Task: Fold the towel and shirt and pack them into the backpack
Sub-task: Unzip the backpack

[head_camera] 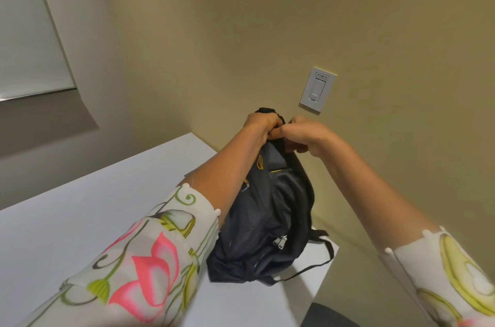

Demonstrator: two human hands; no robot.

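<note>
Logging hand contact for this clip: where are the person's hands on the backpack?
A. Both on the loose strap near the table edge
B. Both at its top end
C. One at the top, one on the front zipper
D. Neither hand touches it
B. The left hand and right hand meet closed on the top of the backpack, which stands on the white table; the front zipper pulls are untouched.

Dark grey backpack [270,214] stands upright on white table — yellow trim.
</note>
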